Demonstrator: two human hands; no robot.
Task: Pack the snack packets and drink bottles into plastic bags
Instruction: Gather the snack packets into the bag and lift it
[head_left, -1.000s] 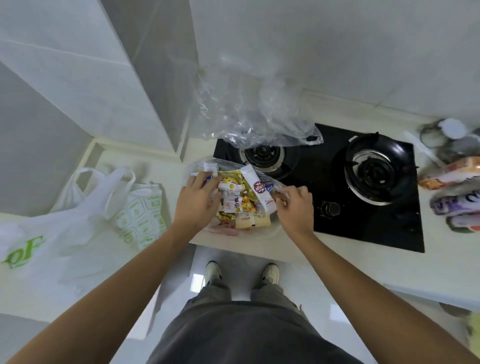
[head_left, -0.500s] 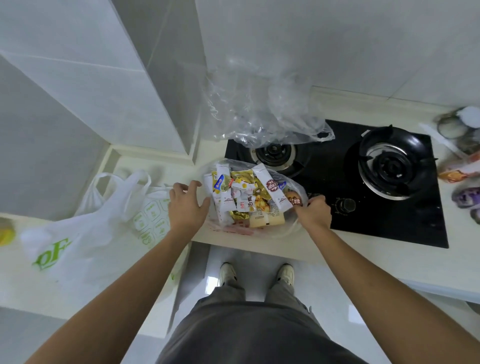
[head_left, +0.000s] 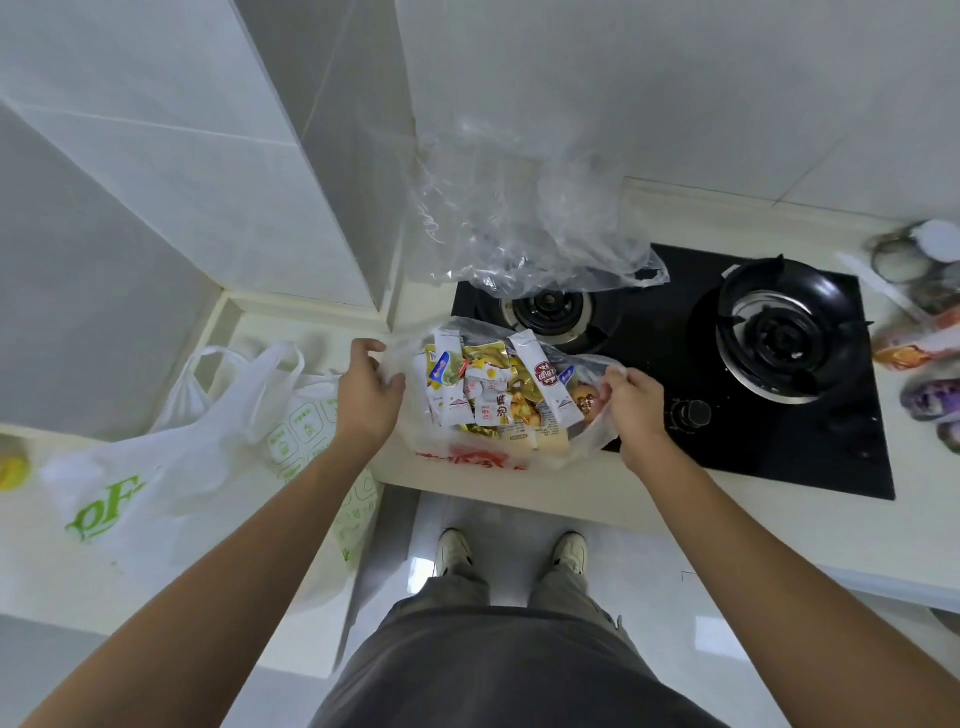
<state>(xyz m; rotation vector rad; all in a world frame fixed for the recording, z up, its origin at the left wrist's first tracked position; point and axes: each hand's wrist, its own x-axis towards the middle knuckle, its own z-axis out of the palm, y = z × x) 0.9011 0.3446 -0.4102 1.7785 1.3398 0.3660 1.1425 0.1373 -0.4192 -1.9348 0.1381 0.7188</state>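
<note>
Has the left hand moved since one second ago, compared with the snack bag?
Yes. The left hand was over the snacks inside the bag; now it is at the bag's left edge, gripping the plastic, nearer the white bag.

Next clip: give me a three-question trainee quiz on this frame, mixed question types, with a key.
1. True or false: the clear bag of snack packets sits on the right burner.
2. Which hand pinches the bag's edge nearest the stove knob? A left hand, B right hand, C neither.
3. Fill in: the white bag with green print lies to the person's ____.

Key
1. False: it sits on the counter edge, in front of the left burner.
2. B.
3. Left.
</note>
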